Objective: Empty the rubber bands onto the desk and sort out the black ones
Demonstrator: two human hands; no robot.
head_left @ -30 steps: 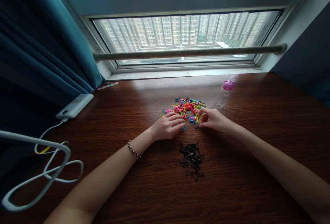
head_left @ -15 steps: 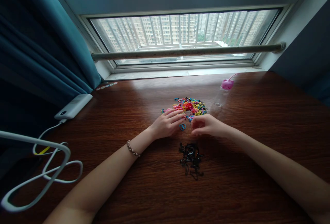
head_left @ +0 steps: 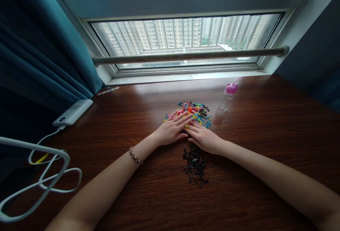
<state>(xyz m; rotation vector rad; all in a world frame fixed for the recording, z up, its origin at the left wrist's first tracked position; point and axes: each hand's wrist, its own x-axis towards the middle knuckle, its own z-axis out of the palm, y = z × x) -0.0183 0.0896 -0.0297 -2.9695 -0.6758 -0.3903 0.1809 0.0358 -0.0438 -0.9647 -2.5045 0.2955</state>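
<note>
A pile of small multicoloured rubber bands (head_left: 198, 110) lies on the brown wooden table (head_left: 127, 117). My left hand (head_left: 173, 130) rests flat over the pile's near left side, fingers stretched out. My right hand (head_left: 205, 138) lies flat at the pile's near edge, its fingers extended and its fingertips close to those of the left. A yellow band (head_left: 187, 127) shows by the right fingertips. Neither hand visibly grips anything, though the bands under the fingers are hidden. Closer to me lies a separate heap of black rubber bands (head_left: 195, 163).
Right of the pile stands a clear bottle (head_left: 224, 102) with a pink cat-shaped lid (head_left: 231, 88). On the left are a white power bank (head_left: 72, 113) and a looped white cable (head_left: 61, 153). A blue curtain (head_left: 66, 39) and a window (head_left: 186, 36) border the table.
My right hand has gone from curled to flat and has moved in against the pile, beside the left hand. Some coloured bands have shifted. My left hand stays nearly in place.
</note>
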